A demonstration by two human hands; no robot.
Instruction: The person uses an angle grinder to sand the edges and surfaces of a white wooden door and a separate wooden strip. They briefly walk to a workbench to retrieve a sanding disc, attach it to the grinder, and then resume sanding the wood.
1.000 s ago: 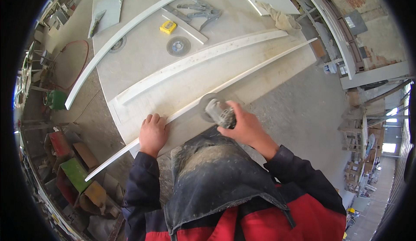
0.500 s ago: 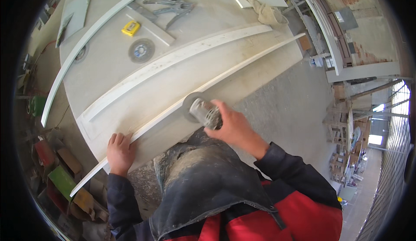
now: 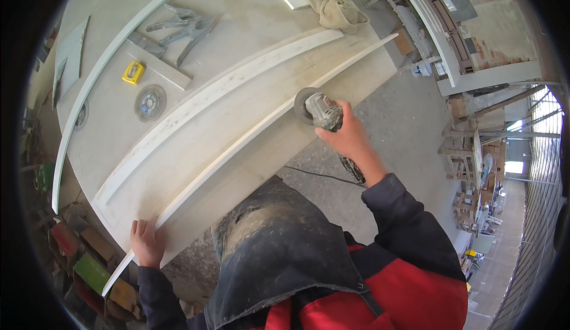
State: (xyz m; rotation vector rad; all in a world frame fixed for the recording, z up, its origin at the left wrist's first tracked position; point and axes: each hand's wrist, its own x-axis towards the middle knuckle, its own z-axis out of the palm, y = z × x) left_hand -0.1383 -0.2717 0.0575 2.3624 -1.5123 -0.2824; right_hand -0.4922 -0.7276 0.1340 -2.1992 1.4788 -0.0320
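Observation:
My right hand (image 3: 355, 143) is wrapped around an angle grinder (image 3: 326, 115), whose grey disc (image 3: 302, 106) meets the near edge of a long, narrow white strip (image 3: 252, 134). That strip lies slantwise across the pale tabletop (image 3: 196, 196), and its left end juts out past the table edge. Close to this end, my left hand (image 3: 147, 244) grips the strip, fingers over its far side. Beyond it rests a wider, slightly bowed white board (image 3: 225, 80). Between the grinder's disc and the strip, the exact contact is too small to make out.
On the table's far part are a loose abrasive disc (image 3: 150, 103), a yellow tape measure (image 3: 133, 73), metal spring clamps (image 3: 184, 26), a tan cloth (image 3: 335, 14) and a long curved strip (image 3: 107, 62). A black cord (image 3: 323, 175) trails by my right arm. Offcuts (image 3: 92, 273) pile at lower left.
The grinder and my right hand have moved up and to the right along the strip. My left hand stays on the strip near its left end. The whole view has shifted somewhat.

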